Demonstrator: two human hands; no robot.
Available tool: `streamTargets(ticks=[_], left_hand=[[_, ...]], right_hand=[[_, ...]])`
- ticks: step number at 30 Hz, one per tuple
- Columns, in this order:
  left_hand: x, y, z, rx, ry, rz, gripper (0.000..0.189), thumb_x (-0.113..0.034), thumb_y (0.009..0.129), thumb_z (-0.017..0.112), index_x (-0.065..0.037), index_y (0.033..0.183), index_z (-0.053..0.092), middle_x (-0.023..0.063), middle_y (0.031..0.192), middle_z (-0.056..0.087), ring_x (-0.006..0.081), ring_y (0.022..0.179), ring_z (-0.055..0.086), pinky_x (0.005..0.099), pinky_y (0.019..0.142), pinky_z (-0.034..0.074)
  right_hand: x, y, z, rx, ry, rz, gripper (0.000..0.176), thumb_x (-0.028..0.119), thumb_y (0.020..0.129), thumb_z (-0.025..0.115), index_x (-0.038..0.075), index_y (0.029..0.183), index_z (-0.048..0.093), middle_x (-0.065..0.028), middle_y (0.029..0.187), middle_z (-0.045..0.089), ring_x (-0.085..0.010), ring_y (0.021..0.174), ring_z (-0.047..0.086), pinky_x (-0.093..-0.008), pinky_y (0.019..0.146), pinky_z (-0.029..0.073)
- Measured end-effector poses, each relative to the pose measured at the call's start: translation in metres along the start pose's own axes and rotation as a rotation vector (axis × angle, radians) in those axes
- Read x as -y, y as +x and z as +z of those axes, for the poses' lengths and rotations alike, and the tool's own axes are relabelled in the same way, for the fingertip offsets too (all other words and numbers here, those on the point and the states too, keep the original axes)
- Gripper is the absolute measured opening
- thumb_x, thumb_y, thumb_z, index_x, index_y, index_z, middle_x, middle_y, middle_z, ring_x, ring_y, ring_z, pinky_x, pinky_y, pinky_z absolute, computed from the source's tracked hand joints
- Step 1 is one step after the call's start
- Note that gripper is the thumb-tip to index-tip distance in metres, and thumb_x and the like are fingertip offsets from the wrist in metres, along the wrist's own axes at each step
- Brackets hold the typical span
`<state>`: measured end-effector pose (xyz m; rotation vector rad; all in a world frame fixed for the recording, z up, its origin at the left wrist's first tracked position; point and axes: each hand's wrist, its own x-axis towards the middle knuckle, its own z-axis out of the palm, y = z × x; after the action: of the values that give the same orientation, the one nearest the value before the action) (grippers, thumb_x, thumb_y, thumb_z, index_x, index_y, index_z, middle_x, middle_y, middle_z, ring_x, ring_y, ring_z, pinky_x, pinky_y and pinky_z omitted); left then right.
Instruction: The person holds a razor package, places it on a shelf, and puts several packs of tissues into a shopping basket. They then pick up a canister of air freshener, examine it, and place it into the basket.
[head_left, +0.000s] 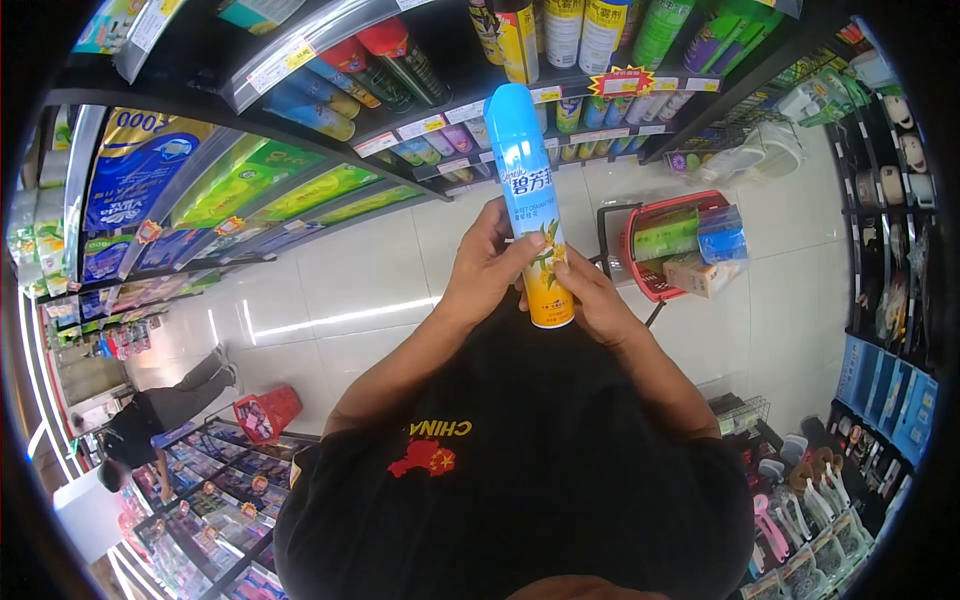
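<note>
Both hands grip an air freshener spray can (522,190) in front of my chest. It is blue at the top and yellow at the base, with a blue cap and a flower print, its label facing me. My left hand (490,262) wraps the can from the left side, thumb across its front. My right hand (595,300) holds the lower part from the right, with the thumb on the label. The fingers behind the can are hidden.
Shelves of spray cans (400,60) stand ahead, with packs of tissue (150,165) on the left. A red shopping basket (650,290) holding several packages sits on the tiled floor to the right. Another person (150,420) bends by a display at left, near a second red basket (268,412).
</note>
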<state>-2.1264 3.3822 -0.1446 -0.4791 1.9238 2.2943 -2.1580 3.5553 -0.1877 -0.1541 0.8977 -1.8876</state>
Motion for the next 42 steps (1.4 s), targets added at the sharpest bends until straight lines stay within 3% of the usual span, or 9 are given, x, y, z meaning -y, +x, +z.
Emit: streamTargets(ticks=[11,27,30,36,39,42], left_hand=[[0.004,-0.003,-0.002,0.008,0.018,0.025,0.047,-0.019,0.093,0.063,-0.001,0.132,0.043,0.0098,0.106,0.061,0.0111,0.086,0.059,0.0209,0.059,0.047],[0.004,-0.008,-0.01,0.025,-0.008,0.059,0.046,-0.022,0.094,0.063,-0.001,0.13,0.043,0.0114,0.112,0.061,0.0154,0.099,0.06,0.0256,0.074,0.052],[0.002,-0.009,-0.012,0.019,-0.013,0.035,0.046,-0.022,0.094,0.063,-0.001,0.13,0.043,0.0117,0.113,0.06,0.0159,0.101,0.059,0.0274,0.078,0.052],[0.005,-0.007,-0.014,0.006,-0.015,0.067,0.043,-0.019,0.093,0.063,-0.001,0.129,0.046,0.0115,0.111,0.061,0.0158,0.101,0.058,0.0301,0.084,0.05],[0.004,-0.007,-0.013,0.01,-0.019,0.05,0.042,-0.017,0.093,0.062,0.0,0.128,0.046,0.0108,0.11,0.061,0.0152,0.101,0.058,0.0301,0.085,0.049],[0.004,-0.007,-0.014,0.007,-0.022,0.046,0.041,-0.017,0.093,0.062,0.0,0.128,0.047,0.0103,0.11,0.061,0.0146,0.1,0.058,0.0297,0.085,0.049]], right_hand=[[-0.004,-0.001,0.001,-0.002,-0.011,0.001,0.043,0.032,0.102,0.045,0.005,0.135,0.041,-0.0108,0.112,0.06,-0.021,0.097,0.065,-0.0343,0.087,0.051],[-0.001,0.0,0.009,-0.022,-0.144,0.03,0.036,0.031,0.103,0.044,0.007,0.13,0.045,-0.0091,0.111,0.059,-0.0189,0.099,0.063,-0.0334,0.09,0.049],[-0.003,0.002,0.009,-0.036,-0.198,0.005,0.048,0.032,0.102,0.045,0.003,0.139,0.038,-0.0112,0.112,0.059,-0.0221,0.095,0.064,-0.0347,0.086,0.05],[-0.003,0.003,0.01,-0.032,-0.241,-0.011,0.046,0.032,0.102,0.046,0.004,0.138,0.039,-0.0107,0.112,0.06,-0.0213,0.095,0.064,-0.0341,0.086,0.051],[0.003,0.002,0.016,-0.055,-0.217,0.003,0.034,0.033,0.102,0.048,0.007,0.124,0.048,-0.0072,0.105,0.06,-0.0161,0.097,0.061,-0.0314,0.087,0.048],[0.001,0.003,0.015,-0.053,-0.224,-0.005,0.035,0.034,0.101,0.049,0.007,0.123,0.048,-0.0073,0.105,0.06,-0.016,0.097,0.061,-0.0313,0.087,0.048]])
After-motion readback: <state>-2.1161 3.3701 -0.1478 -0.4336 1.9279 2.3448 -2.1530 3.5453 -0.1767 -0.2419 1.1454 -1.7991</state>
